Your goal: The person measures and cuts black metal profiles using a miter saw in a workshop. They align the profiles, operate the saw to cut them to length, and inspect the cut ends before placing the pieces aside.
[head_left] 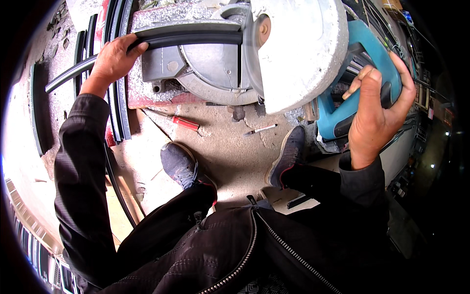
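A long black profile strip lies across the grey turntable base of a miter saw, against its fence. My left hand is closed around the strip left of the saw, and the strip's left end sticks out beyond my wrist. At the strip's right end stands the round saw blade, its surface looking smeared. A big whitish dusty guard covers the blade's right side. My right hand wraps around the teal loop handle of the saw; part of its fingers is hidden behind the handle.
Several dark profiles lie left of the saw. On the dusty concrete floor are a red-handled screwdriver and a pen-like stick. My shoes stand near them. Dark clutter fills the right side.
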